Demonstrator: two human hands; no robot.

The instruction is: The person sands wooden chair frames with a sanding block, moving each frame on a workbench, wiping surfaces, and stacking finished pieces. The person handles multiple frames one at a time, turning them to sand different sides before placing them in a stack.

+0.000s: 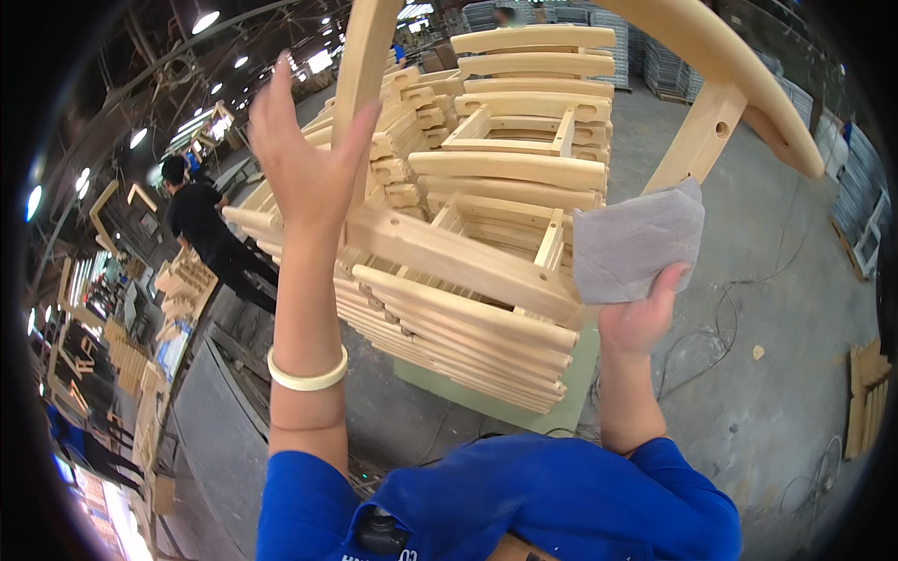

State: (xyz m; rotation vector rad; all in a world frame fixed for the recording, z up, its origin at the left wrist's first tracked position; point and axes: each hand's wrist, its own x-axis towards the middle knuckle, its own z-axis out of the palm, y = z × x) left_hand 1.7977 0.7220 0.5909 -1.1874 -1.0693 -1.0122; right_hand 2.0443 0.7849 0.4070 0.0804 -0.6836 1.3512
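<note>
A pale wooden chair-like frame stands up in front of me, with a lower rail (463, 262), a left post (367, 56), a right post (700, 140) and a curved top piece (711, 42). My left hand (304, 154) is raised beside the left post with its fingers spread and its thumb in front of the wood; whether it touches cannot be told. On the right, my right hand (636, 318) grips a creased grey sheet of sandpaper (641, 241) from below, thumb on its near face. The sheet covers the lower end of the right post.
Behind the frame, stacked wooden frames (524, 168) rest on a green board (421, 379). At left are a dark table (224, 421) and a person in black (201, 220). Cables (725, 323) lie on the grey floor at right, near wooden pieces (868, 397).
</note>
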